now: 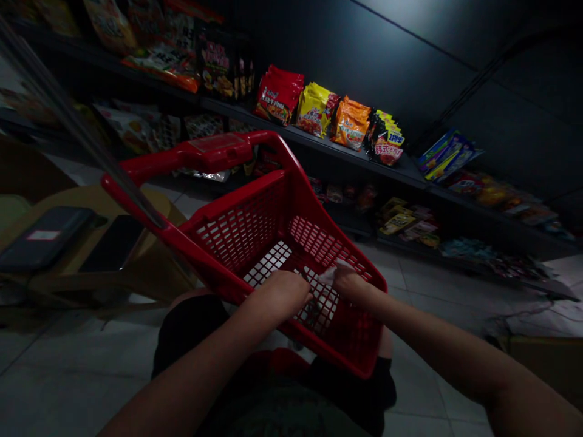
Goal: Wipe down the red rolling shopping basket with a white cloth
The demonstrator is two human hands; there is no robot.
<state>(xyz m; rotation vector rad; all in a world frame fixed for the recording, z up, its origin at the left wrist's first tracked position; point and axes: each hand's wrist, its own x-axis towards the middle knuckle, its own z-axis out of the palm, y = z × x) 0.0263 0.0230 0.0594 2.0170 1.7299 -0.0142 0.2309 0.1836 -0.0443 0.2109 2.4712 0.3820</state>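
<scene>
A red plastic shopping basket (241, 224) with lattice sides and a long handle stands tilted between my knees. My right hand (350, 284) reaches into it and is closed on a white cloth (328, 276), thin and crumpled, close to the far wall. Inside the near side, my left hand (288, 292) is curled into a loose fist over the grid floor. Its fingers point down and are mostly hidden, so what they hold, if anything, does not show.
Beyond the basket, shelves (410, 170) carry rows of bagged snacks, with red noodle packs (279, 94) and orange packs (350, 121) on one. To the left, a yellowish stool (150, 285) bears a dark case (50, 233) and a black phone (113, 243). Pale tiles cover the floor.
</scene>
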